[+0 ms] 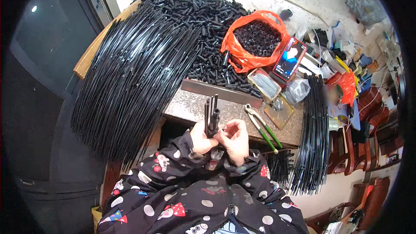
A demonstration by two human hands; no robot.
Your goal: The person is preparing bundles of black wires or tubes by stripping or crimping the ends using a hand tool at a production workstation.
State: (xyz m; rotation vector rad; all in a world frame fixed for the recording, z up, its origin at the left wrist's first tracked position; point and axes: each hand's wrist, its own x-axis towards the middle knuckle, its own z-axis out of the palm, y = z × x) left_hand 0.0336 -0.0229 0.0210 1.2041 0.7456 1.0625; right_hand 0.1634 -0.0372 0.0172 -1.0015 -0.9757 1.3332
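Note:
In front of my body, my left hand (pixel 202 139) is closed around a black tubular part (pixel 214 120) with a ringed open end, held upright. Several thin black rods (pixel 208 109) stand up beside the tube in the same grip. My right hand (pixel 235 141) is against the tube's lower right side, thumb and forefinger pinched together and the other fingers curled. What lies between those fingertips is too small to make out. Green-handled pliers (pixel 262 128) lie on the worktop (pixel 182 105), just right of my right hand.
Long black rods (pixel 130 73) fan over the left side; another bundle (pixel 313 134) hangs at right. Black tubes (pixel 190 15) are heaped behind a metal strip (pixel 221 93). An orange bag (pixel 236 56) holds small black parts. A phone (pixel 289 59) leans near a tray of pins (pixel 265 82).

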